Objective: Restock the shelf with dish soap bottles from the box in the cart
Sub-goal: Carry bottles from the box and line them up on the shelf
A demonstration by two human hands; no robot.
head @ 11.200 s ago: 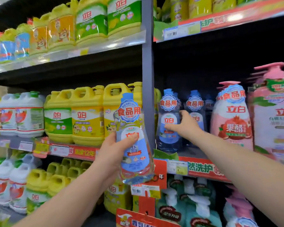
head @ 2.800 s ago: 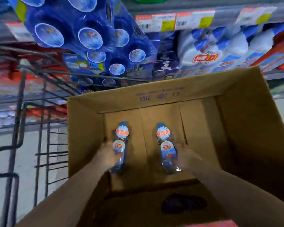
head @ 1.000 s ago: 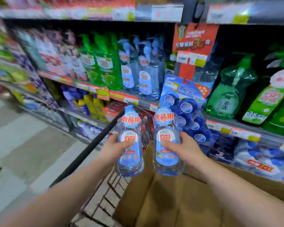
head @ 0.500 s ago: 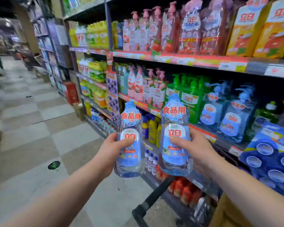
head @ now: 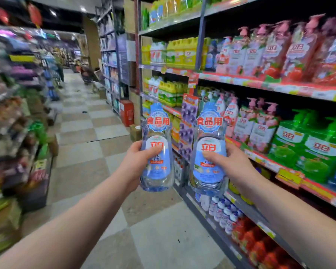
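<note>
A shop aisle with a checkered tile floor runs away from the camera between stocked racks. On the right, a shelf edged with red price strips carries pink pump bottles and, farther along, yellow jugs. One level down stand more pink pump bottles and green bottles; the bottom levels hold small white bottles and red packs, blurred. Purple hanging packs are fixed to the upright between bays. The racks on the left are too blurred to identify.

Two bare forearms reach forward at mid-frame. The left hand is wrapped around the left bottle, thumb across the front label, fingers behind. The right hand grips the right bottle in the same manner, thumb on the label. Both bottles are clear with blue labels and red lettering, held upright and side by side, nearly touching, caps uppermost. They are in the air in front of the shelving, not resting on any shelf. The right bottle overlaps the lower pink bottles in view; the left bottle stands against the floor and the shelf end.
</note>
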